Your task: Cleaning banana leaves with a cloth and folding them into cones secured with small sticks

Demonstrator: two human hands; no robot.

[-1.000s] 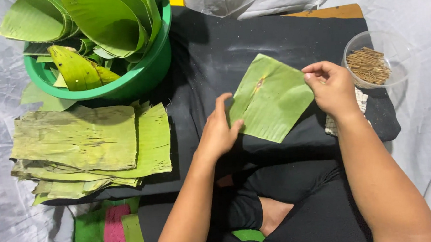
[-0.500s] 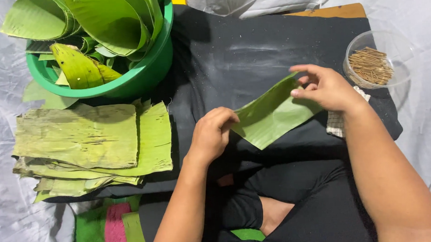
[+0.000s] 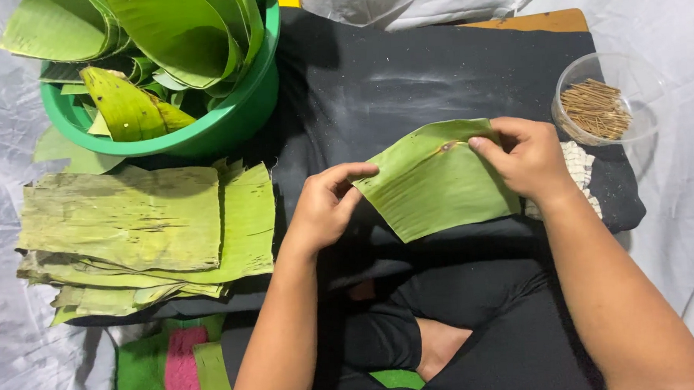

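Over the black cloth, centre: a cut banana leaf piece [image 3: 437,180], green, held slightly raised between both hands.
Left hand [image 3: 326,207]: fingers curled; thumb and forefinger pinch the left corner of the leaf piece.
Right hand [image 3: 529,156]: closed over the right upper edge of the leaf piece, thumb on top, fingers behind.
Leaf surface: ribbed, with a small brown spot near the upper edge.
Black cloth [image 3: 404,78]: covers the work surface in front of the seated person.
Leaf stack [image 3: 144,229]: flat, yellowed-green cut leaves, piled at the left edge of the cloth, well apart from the hands.
Green basin [image 3: 206,131]: behind the stack, filled with curled leaf strips [image 3: 164,28].
Clear container [image 3: 613,101]: far right, just beyond the right hand, holding thin brown sticks [image 3: 596,108].
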